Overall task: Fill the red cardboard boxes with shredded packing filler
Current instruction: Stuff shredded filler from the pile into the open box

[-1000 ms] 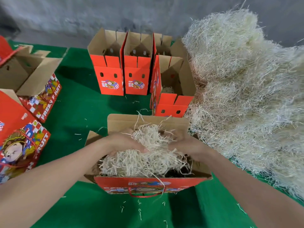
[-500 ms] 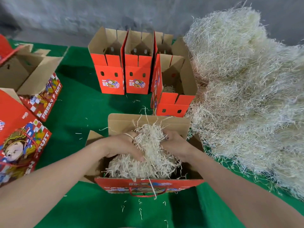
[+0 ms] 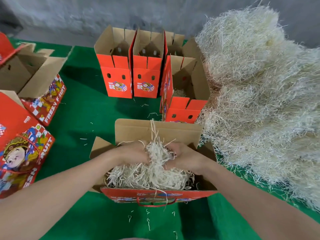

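An open red cardboard box (image 3: 199, 194) stands in front of me on the green cloth, its brown back flap upright. Pale shredded filler (image 3: 149, 177) lies heaped inside it. My left hand (image 3: 133, 153) and my right hand (image 3: 185, 157) are both inside the box, fingers curled into a bunch of filler between them. A big heap of the same filler (image 3: 259, 101) lies at the right. Just behind stands another open red box (image 3: 181, 115) with a little filler at its bottom.
Two empty open red boxes (image 3: 117, 84) (image 3: 147, 84) stand at the back centre. More printed red boxes (image 3: 20, 149) (image 3: 43, 101) lie at the left. Loose strands are scattered over the green cloth (image 3: 86, 118). A grey wall runs behind.
Both hands have drawn closer together at the back of the box, bunching the filler between them. The filler in the box sits lower and more spread than before.
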